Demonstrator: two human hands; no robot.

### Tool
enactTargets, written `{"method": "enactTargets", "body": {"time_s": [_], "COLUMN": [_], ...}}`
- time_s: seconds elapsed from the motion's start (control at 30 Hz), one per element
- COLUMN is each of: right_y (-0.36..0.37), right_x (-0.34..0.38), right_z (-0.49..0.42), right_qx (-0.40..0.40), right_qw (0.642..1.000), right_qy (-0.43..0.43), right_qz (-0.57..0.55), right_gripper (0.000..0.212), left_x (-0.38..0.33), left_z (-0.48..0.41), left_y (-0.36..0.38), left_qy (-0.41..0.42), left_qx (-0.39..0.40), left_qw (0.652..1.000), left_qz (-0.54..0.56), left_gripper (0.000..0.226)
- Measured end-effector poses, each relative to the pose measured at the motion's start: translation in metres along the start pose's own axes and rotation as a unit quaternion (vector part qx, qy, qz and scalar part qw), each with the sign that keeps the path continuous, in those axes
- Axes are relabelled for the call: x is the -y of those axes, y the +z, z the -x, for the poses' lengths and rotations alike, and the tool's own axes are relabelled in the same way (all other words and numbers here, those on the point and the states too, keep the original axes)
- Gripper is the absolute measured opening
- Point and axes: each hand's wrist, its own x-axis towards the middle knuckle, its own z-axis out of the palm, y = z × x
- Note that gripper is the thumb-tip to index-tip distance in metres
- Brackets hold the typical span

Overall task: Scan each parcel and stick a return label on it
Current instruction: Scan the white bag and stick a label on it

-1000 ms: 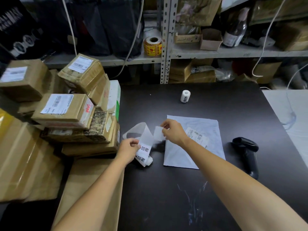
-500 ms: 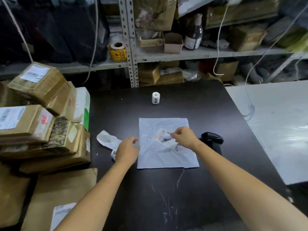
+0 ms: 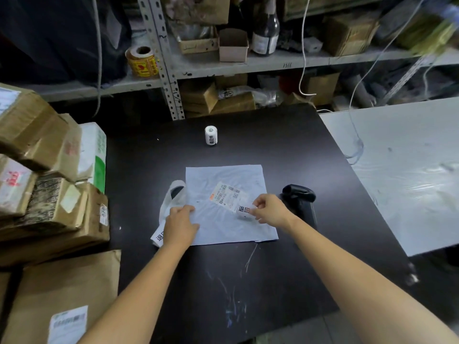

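Our right hand [image 3: 269,211] pinches a small white return label [image 3: 244,209] between thumb and fingertips, against the flat pale-grey plastic mailer parcel [image 3: 223,229] lying on the black tabletop [image 3: 273,145]. Our left hand [image 3: 180,224] lies palm-down, fingers spread flat on the parcel's left edge. A black handheld scanner [image 3: 301,202] lies just to the right.

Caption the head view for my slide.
Right hand pinches a return label at the shipping label on the grey mailer; left hand rests on its edge.
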Motion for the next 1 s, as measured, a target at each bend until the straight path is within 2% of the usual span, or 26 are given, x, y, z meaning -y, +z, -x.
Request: {"method": "enactTargets", "body": {"time_s": [0.37, 0.53, 1.0], "right_y": [0.003, 0.006, 0.019], "right_x": [-0.011, -0.018, -0.028], "right_z": [0.003, 0.0, -0.007], "right_qx": [0.028, 0.026, -0.046], "right_qw": [0.994, 0.998, 0.99], "right_qy": [0.035, 0.038, -0.003], "right_qz": [-0.095, -0.05, 0.13], "right_gripper": [0.014, 0.019, 0.024], "left_x": [0.01, 0.013, 0.014], "left_z": [-0.007, -0.009, -0.008], "left_y": [-0.005, -0.005, -0.004], "left_qy": [-0.012, -0.004, 0.003], "left_qx": [0.034, 0.036, 0.037], "left_qw": [0.998, 0.998, 0.999], "left_qz": [0.045, 0.047, 0.029], "left_gripper": [0.056, 0.054, 0.052]}}
